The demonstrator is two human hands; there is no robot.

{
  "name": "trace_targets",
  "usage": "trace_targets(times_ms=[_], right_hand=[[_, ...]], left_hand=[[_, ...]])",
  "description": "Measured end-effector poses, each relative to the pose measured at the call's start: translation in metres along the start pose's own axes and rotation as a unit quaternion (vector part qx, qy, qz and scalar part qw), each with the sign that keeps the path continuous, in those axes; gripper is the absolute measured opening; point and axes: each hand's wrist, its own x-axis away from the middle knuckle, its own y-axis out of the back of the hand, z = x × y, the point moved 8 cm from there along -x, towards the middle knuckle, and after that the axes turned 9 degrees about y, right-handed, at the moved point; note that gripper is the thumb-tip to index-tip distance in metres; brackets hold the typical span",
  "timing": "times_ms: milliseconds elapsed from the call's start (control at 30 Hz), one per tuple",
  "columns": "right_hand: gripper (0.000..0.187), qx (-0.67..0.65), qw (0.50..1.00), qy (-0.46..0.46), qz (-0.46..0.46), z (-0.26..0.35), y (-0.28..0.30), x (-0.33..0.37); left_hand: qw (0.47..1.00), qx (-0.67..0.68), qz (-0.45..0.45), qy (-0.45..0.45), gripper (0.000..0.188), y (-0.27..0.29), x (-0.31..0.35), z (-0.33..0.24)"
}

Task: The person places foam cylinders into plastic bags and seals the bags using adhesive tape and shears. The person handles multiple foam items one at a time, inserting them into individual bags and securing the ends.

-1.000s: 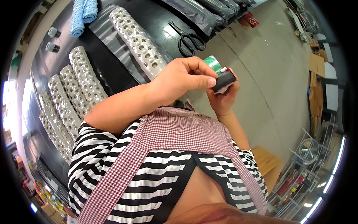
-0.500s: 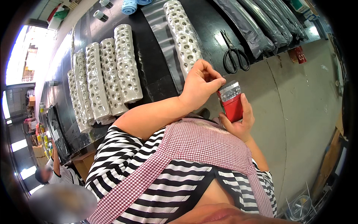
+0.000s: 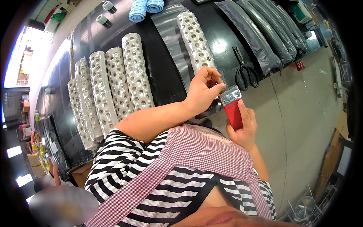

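Note:
My right hand (image 3: 245, 126) grips a red tape dispenser (image 3: 233, 112) with a toothed metal edge, held in front of my apron. At that edge, my left hand (image 3: 206, 90) is closed in a pinch, thumb against fingers. Whatever it pinches is too small to make out. Just beyond my left hand, a grey roll with round dimples (image 3: 194, 39), wrapped in clear film, lies on a grey plastic sheet (image 3: 170, 36). Black-handled scissors (image 3: 245, 72) lie to the right of the roll, near the table edge.
Several wrapped dimpled rolls (image 3: 138, 72) lie side by side on the black table (image 3: 162, 85) at left. Light blue rolls (image 3: 137, 11) are at the far side. Flat grey plastic packs (image 3: 251, 34) lie at far right. A blurred person (image 3: 62, 204) is at lower left.
The dispenser has tilted, its toothed edge moving slightly left and its body lower. My left hand stays pinched beside it. The table and its contents have shifted slightly in view.

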Motion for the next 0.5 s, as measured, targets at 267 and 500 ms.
trace_targets(times_ms=[267,500], right_hand=[[0.076,0.062,0.996,-0.050,0.031,0.006,-0.015,-0.066],[0.069,0.131,0.981,-0.089,0.110,-0.030,-0.047,-0.166]], left_hand=[[0.998,-0.061,-0.002,-0.015,0.027,0.027,-0.063,-0.035],[0.976,-0.194,-0.042,-0.089,0.021,0.085,-0.189,-0.097]])
